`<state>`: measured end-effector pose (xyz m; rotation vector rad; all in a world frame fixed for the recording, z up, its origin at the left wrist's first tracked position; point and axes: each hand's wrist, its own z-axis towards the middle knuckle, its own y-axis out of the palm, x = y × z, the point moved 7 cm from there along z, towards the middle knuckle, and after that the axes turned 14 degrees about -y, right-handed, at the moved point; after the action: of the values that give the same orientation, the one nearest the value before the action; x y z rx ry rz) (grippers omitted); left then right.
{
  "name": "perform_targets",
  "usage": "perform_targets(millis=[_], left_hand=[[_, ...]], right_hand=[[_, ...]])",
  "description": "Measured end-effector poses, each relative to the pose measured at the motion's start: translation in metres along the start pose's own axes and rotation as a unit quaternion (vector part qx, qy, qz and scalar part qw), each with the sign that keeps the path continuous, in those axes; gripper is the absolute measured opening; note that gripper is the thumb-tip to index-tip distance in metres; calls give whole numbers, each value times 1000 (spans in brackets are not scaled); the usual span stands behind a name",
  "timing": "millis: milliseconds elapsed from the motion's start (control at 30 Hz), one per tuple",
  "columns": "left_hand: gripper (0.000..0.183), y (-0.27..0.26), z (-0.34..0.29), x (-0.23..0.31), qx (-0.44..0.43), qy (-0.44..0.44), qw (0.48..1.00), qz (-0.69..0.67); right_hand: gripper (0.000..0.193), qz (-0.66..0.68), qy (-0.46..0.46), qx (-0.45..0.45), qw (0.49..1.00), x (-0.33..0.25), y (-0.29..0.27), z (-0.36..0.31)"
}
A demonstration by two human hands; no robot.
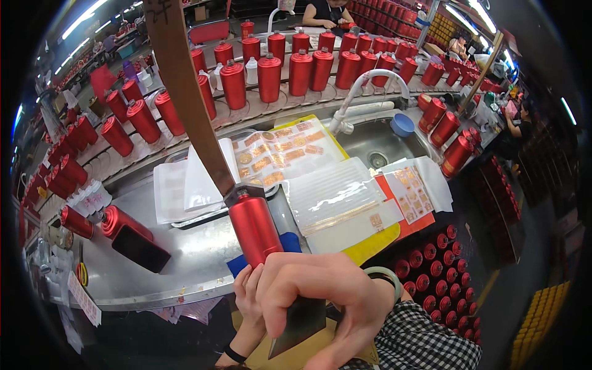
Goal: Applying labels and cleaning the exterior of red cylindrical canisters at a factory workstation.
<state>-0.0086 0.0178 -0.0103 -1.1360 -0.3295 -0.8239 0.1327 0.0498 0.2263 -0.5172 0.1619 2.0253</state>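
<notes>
A glossy red bottle (253, 225) lies tilted toward me, its neck end at a dark bracket on the foot of a wooden post (203, 117). Under its near end is a blue pad (290, 242). My left hand (248, 295) has its fingers curled at the bottle's base, partly hidden behind my right hand. Large and close in view, my right hand (327, 287) is closed around a dark flat piece with a straight edge and a pointed corner (300, 327). Its exact kind I cannot make out. A pale bangle (383, 271) circles my right wrist.
Sheets of gold-and-red decals (280, 151) and a clear-covered stack of sheets (333, 194) lie ahead. A sink (377, 151) with a white faucet (345, 102) stands beyond. Red bottles (269, 77) line a curved conveyor. A black phone (140, 248) leans on a bottle at left.
</notes>
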Motion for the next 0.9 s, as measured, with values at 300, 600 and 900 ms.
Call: perform_targets(millis=[300, 600, 900], left_hand=[[48, 3, 2, 12, 58, 74, 995, -11], [61, 1, 3, 1, 68, 61, 995, -43], [63, -2, 1, -1, 65, 24, 997, -32]], right_hand=[[72, 6, 8, 23, 1000, -4, 5, 6], [74, 3, -43, 39, 998, -4, 9, 14], [71, 17, 0, 34, 999, -2, 4, 5]])
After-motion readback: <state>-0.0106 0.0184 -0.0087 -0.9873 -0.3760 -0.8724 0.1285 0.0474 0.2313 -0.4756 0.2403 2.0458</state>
